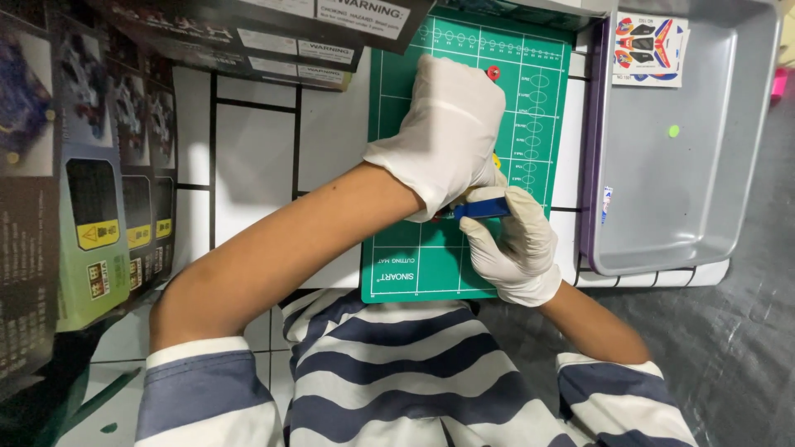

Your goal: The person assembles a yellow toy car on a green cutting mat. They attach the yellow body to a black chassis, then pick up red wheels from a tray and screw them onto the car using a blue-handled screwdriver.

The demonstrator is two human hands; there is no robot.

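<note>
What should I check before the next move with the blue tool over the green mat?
1. Right hand grips the blue tool: ok, fingers wrapped around it.
2. Left hand steadies the work on the green cutting mat: ok, it is pressed down there.
3. The piece under the left hand: cannot tell, the glove hides it.
4. Tool tip position: cannot tell, hidden beneath the left hand.
5. Small red part on the mat: ok, lying beside the left fingertips.
6. Grey tray at the mat's side: ok, holding a sticker sheet and a small green piece.
</note>
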